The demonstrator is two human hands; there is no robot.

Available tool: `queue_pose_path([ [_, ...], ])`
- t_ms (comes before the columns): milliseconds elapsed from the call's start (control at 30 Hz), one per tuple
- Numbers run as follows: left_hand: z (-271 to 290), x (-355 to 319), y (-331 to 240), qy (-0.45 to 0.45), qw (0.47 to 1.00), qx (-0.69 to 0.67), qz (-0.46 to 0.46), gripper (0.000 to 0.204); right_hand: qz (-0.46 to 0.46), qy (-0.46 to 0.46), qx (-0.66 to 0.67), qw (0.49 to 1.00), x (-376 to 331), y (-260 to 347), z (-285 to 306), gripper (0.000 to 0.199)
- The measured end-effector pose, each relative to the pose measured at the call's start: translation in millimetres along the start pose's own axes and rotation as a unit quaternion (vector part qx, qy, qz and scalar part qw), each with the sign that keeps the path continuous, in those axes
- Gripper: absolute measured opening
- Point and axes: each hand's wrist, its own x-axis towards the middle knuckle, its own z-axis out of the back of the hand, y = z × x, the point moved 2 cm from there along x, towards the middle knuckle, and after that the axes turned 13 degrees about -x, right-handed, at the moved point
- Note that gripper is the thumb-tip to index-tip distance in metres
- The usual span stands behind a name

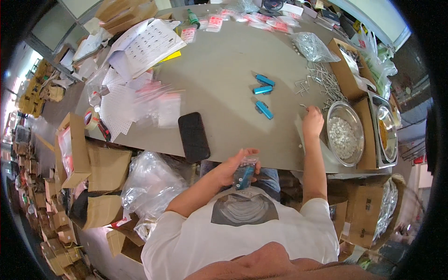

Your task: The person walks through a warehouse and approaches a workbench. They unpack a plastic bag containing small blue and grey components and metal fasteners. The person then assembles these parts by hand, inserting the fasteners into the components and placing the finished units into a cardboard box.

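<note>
My left hand (231, 169) is closed around a small clear plastic bag (246, 173) close to my body. Inside the bag show a blue part and small white pieces. My right hand (313, 122) reaches over the right side of the table, fingers pinched together beside a heap of thin silvery metal pins (324, 81). A short bit of silvery metal shows at its fingertips; its exact kind is too small to make out. Three blue cylindrical parts with dark fittings (263, 89) lie apart on the middle of the table, left of my right hand.
A steel bowl of small white pieces (344, 135) stands right of my right forearm, near cardboard boxes (368, 135). A black phone (193, 136) lies at the front edge. Clear zip bags (165, 107) and paper sheets (149, 49) cover the left. A bulging clear bag (313, 46) sits beyond the pins.
</note>
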Motion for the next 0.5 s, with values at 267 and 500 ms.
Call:
queue_pose_path([
  [267,-2.1,-1.3,-4.5,-0.019,1.000,0.014,0.005,0.079,0.143,0.067,0.304,0.940,-35.5,62.1,97.0,0.011],
  [500,-10.0,0.6,1.7,0.052,0.997,0.051,0.029,0.075,0.366,0.422,0.534,0.634,-73.1,91.4,124.3,0.011],
])
